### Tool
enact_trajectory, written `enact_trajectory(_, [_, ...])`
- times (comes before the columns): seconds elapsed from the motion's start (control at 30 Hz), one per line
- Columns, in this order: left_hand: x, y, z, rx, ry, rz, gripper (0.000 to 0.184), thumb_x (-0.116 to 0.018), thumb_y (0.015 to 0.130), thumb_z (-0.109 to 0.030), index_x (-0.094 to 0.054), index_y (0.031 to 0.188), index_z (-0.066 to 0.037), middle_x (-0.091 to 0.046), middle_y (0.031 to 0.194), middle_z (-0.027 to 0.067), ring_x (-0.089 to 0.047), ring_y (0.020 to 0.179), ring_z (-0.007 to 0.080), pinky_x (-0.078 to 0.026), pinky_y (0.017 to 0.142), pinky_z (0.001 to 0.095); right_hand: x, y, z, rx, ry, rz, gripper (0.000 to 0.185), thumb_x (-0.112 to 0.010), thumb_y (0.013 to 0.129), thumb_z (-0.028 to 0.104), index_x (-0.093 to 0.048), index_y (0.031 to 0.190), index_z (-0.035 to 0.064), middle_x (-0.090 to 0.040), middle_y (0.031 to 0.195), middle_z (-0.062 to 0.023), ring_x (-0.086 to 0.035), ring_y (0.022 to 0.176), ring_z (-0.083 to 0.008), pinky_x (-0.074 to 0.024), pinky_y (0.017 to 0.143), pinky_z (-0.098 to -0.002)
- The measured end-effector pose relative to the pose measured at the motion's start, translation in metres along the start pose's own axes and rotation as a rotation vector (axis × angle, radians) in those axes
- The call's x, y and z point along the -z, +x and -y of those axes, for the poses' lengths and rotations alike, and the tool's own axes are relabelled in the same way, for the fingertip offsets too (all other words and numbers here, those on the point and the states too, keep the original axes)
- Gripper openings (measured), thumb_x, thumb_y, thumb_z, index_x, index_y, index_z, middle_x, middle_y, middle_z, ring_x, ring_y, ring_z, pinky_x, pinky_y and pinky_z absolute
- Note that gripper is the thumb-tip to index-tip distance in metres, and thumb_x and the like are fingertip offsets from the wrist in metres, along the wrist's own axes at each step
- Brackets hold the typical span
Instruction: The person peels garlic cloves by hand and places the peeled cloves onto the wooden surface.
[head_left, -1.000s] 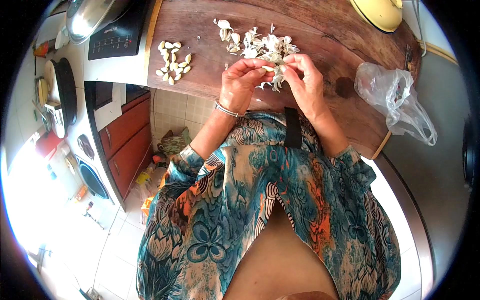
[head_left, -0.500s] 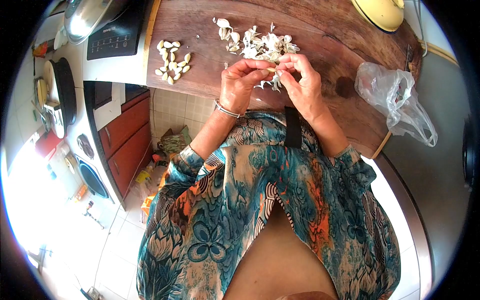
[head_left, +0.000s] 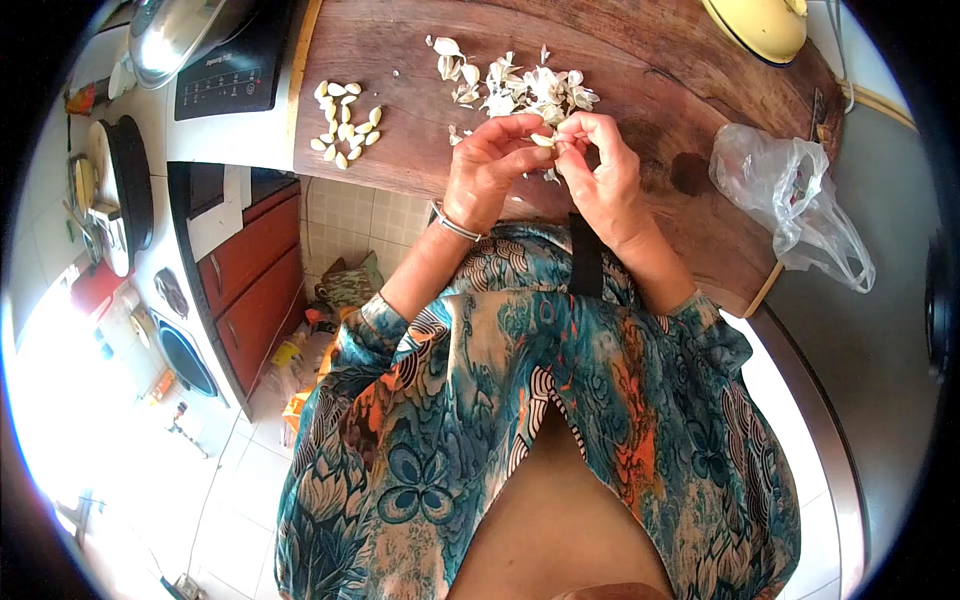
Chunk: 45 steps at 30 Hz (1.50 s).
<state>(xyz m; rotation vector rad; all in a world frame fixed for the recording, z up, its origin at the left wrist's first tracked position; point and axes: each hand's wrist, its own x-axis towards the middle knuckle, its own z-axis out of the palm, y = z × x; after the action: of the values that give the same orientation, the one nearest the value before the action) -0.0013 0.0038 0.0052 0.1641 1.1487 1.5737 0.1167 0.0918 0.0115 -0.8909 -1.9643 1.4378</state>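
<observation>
Garlic clove (head_left: pixel 541 140) btwn L/R fingertips (head_left: pixel 570 153)

The tabletop (head_left: pixel 385 50) is reddish-brown, grained wood. On it lies a loose heap of garlic skins (head_left: pixel 540 90). From that heap, peeled garlic cloves (head_left: pixel 344 131) cluster at 9 o'clock, a dark stain (head_left: pixel 692 173) shows at 4 o'clock, and a crumpled clear plastic bag (head_left: pixel 755 172) lies just beyond it, overhanging the edge.

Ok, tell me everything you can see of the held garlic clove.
The garlic clove is small, pale yellow and elongated, held roughly sideways above the wooden table. It sits between thumb and finger of the left hand, with the right hand at one end. Whether it bears skin, I cannot tell.
</observation>
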Motion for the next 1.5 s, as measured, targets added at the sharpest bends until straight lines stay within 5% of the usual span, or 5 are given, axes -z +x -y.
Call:
enact_trajectory(0.2, [0.001,0.0,0.0,0.017,0.037,0.019,0.026,-0.059,0.08,0.002,-0.054,0.105,0.006,-0.062,0.09,0.012,-0.062,0.08,0.0173,-0.052,0.073,0.0285,-0.003,0.0,0.0,0.154,-0.114,0.007,0.024,-0.057,0.07,-0.008,-0.053,0.091,0.0032,-0.058,0.082,-0.012,-0.057,0.074,-0.0286,-0.0485,0.067,-0.0338])
enact_trajectory(0.83, [0.006,-0.001,-0.005,0.105,-0.12,0.062,0.028,-0.047,0.085,0.003,-0.049,0.114,0.005,-0.059,0.104,0.0195,-0.062,0.084,0.0238,-0.052,0.077,0.0325,0.012,0.007,-0.016,0.065,-0.127,-0.141,0.02,-0.059,0.078,0.001,-0.055,0.098,0.0042,-0.062,0.078,-0.0092,-0.06,0.069,-0.0191,-0.0481,0.066,-0.0297])
enact_trajectory(1.1, [0.045,0.015,-0.039,-0.165,-0.063,-0.108,0.025,-0.049,0.084,0.005,-0.055,0.108,0.003,-0.062,0.094,0.0176,-0.064,0.078,0.024,-0.055,0.071,0.0326,0.012,0.014,-0.021,0.121,-0.166,-0.103,0.017,-0.059,0.076,0.001,-0.057,0.092,0.0042,-0.063,0.082,-0.0105,-0.062,0.075,-0.0232,-0.0484,0.068,-0.0315])
enact_trajectory(1.2, [0.07,0.019,-0.06,-0.221,0.099,-0.186,0.026,-0.053,0.085,0.0,-0.053,0.111,0.003,-0.062,0.092,0.0156,-0.063,0.074,0.0216,-0.054,0.064,0.0285,0.007,0.019,-0.027,-0.056,-0.129,0.051,0.017,-0.057,0.077,0.0,-0.057,0.094,0.0037,-0.063,0.085,-0.0115,-0.063,0.079,-0.023,-0.0486,0.07,-0.0308])
enact_trajectory(1.5, [0.107,0.03,-0.073,-0.356,1.333,-0.403,0.029,-0.055,0.077,-0.005,-0.06,0.105,-0.003,-0.059,0.068,0.0052,-0.057,0.057,0.0136,-0.046,0.055,0.026,0.005,0.071,-0.031,0.287,-0.409,0.129,0.017,-0.059,0.076,0.007,-0.059,0.093,0.007,-0.061,0.083,-0.0117,-0.06,0.071,-0.0307,-0.049,0.065,-0.0392])
